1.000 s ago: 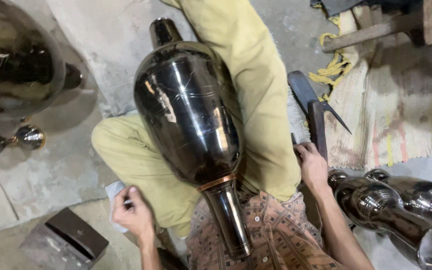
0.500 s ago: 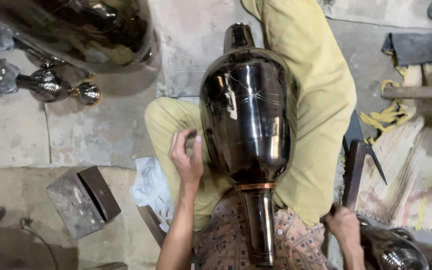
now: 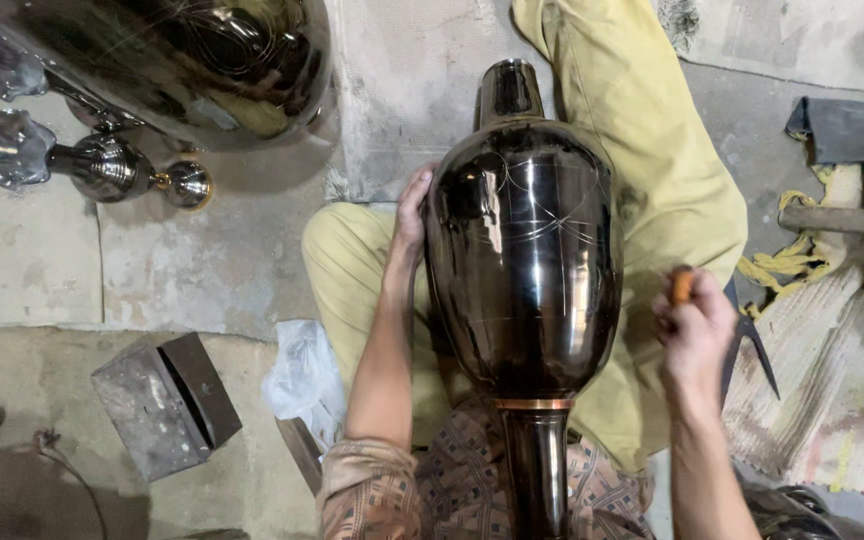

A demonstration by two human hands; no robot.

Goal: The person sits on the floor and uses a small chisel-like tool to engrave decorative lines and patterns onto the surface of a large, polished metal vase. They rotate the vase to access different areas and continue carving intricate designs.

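While the left hand [image 3: 410,222] lies flat against the dark polished metal vase [image 3: 524,260] on the lap, the right hand [image 3: 694,335] is closed round an orange-handled tool [image 3: 682,286], seemingly poised to engrave, needing a steady vase.

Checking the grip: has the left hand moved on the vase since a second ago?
Yes. The left hand went from the floor beside the knee up onto the vase, its left flank.

Large vase [image 3: 527,260]: dark polished metal, mirror-glossy, fine scratched lines across the body, copper-toned band at the neck. Trousers [image 3: 652,170]: matt yellow cloth. Floor [image 3: 202,270]: rough, stained concrete. Block [image 3: 167,400]: dull grey metal. Rug [image 3: 832,400]: coarse woven cloth. Plastic bag [image 3: 302,375]: thin, crinkled, translucent.
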